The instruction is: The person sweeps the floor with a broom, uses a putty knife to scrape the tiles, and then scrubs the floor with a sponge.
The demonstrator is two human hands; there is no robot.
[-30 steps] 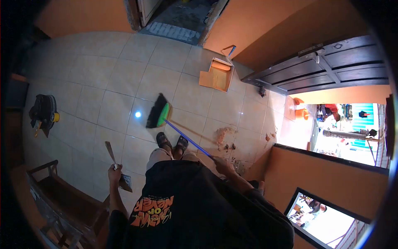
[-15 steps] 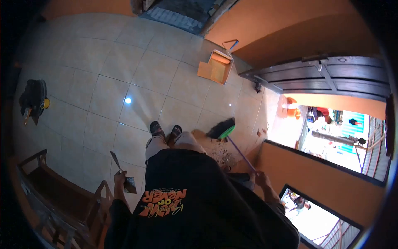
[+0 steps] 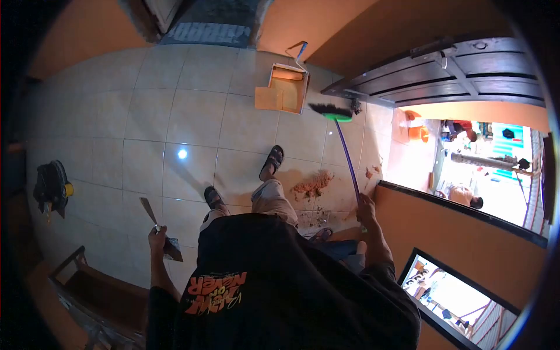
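Observation:
My right hand (image 3: pixel 366 211) is closed around the purple handle of a broom (image 3: pixel 349 153). The broom's green head with black bristles rests on the tiled floor near the open door, beyond a pile of reddish debris (image 3: pixel 313 184). On the other side, my left hand (image 3: pixel 157 239) grips a putty knife (image 3: pixel 148 211), its blade pointing away from me. A second broad, stained blade (image 3: pixel 172 249) sticks out beside the same hand; its handle is hidden.
A paint tray (image 3: pixel 291 93) with a roller stands by the far wall. The dark door (image 3: pixel 431 73) opens to a bright outdoor area. At left are a black tool-like object (image 3: pixel 51 186) and a wooden chair (image 3: pixel 99 286). Another person's sandalled foot (image 3: pixel 321 235) is close on my right.
The broom head has moved forward, away from me, uncovering the reddish debris. My feet have stepped apart, and the view has shifted. Both hands keep their holds.

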